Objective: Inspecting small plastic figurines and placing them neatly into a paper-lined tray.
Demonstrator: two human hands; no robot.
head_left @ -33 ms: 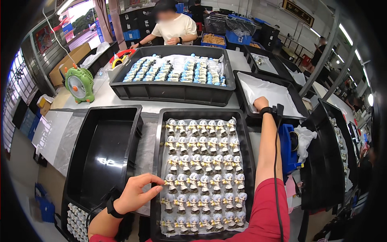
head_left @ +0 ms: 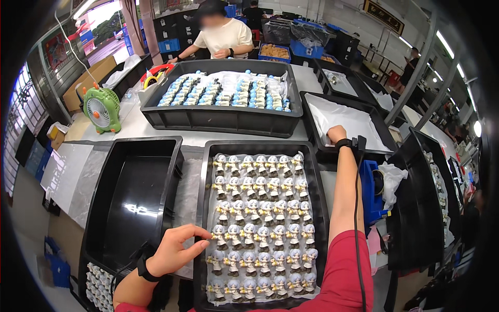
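Note:
In front of me a black tray (head_left: 320, 229) holds several rows of small white-haired figurines (head_left: 264, 236) on a clear plastic liner. My left hand (head_left: 182, 247) is over the tray's left edge, thumb and index finger apart. The index fingertip is at the leftmost figurine of a middle row; whether it touches is unclear. My right arm reaches forward to a second black tray (head_left: 338, 152) lined with white sheet (head_left: 348, 122). There my right hand (head_left: 337, 134) is closed at the near side of the sheet; what its fingers hold, if anything, is hidden.
An empty-looking black tray (head_left: 169, 192) stands at left. Ahead, a large black tray (head_left: 218, 122) holds blue-and-white figurines. A green fan (head_left: 102, 110) is at far left. A blue tape dispenser (head_left: 371, 192) lies beside my right forearm, with a black cable (head_left: 357, 208) along it. A person (head_left: 223, 39) works opposite.

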